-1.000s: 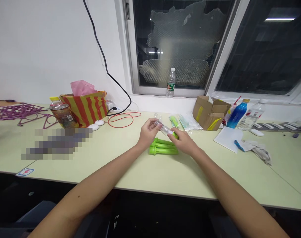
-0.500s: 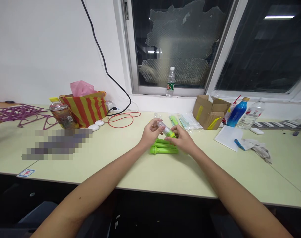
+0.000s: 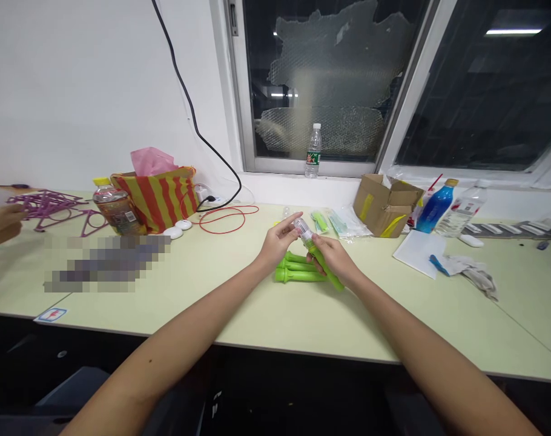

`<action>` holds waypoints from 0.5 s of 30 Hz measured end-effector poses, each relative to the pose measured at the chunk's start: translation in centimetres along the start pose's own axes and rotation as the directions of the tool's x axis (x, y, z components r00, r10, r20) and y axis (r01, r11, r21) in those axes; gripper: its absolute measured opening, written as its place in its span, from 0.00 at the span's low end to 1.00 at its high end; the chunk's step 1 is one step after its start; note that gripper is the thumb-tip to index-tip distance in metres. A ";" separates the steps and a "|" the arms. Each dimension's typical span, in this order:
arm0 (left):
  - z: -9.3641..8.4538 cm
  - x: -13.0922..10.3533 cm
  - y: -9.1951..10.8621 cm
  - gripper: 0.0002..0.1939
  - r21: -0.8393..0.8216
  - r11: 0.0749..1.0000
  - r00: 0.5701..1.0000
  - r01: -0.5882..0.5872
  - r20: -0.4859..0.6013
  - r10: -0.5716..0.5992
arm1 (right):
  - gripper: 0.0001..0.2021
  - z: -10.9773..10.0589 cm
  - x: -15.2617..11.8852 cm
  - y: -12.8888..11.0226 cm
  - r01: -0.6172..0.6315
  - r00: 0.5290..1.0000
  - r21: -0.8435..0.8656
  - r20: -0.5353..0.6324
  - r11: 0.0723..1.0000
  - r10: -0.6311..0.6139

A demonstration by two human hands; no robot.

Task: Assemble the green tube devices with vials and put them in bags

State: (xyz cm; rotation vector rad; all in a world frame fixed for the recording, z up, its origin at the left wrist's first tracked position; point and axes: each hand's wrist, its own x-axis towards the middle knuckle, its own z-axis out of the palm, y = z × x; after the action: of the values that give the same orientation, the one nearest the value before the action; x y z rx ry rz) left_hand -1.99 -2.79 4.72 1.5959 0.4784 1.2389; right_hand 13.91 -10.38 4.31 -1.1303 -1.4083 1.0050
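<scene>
My right hand (image 3: 330, 257) is wrapped around a green handle with a clear domed cap (image 3: 301, 227) at its upper end. The handle slants down to the right, its lower end showing below my palm. My left hand (image 3: 277, 243) is at the cap, index finger stretched out above it and thumb close to its side; whether the thumb touches it I cannot tell. Several similar green handles (image 3: 298, 275) lie side by side on the table under my hands, partly covered by them. Behind lies a small clear piece (image 3: 286, 211).
Behind my hands are a green item in clear wrapping (image 3: 320, 221) and plastic bags (image 3: 347, 223). A cardboard box (image 3: 385, 206), bottles (image 3: 436, 206) and a glove (image 3: 470, 272) lie right. Left are a striped bag (image 3: 161, 197), purple frames (image 3: 52, 206) and another person's hand (image 3: 3, 224).
My right hand has shifted its hold and the green handle now shows below it. My left fingers have loosened from the clear cap. The other person's hand has come further into view.
</scene>
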 end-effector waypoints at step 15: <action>0.7 -0.3 -0.1 0.35 -0.090 0.992 0.995 0.094 0.037 -0.091 | 0.22 0.9 -0.3 0.1 -0.112 0.993 0.215 0.051 0.970 0.104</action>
State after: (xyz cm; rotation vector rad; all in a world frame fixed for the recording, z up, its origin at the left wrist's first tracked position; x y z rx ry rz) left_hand -1.44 -3.31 4.57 1.4981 0.4633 1.1473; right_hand 13.08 -10.69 4.01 -1.0379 -1.2436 1.2334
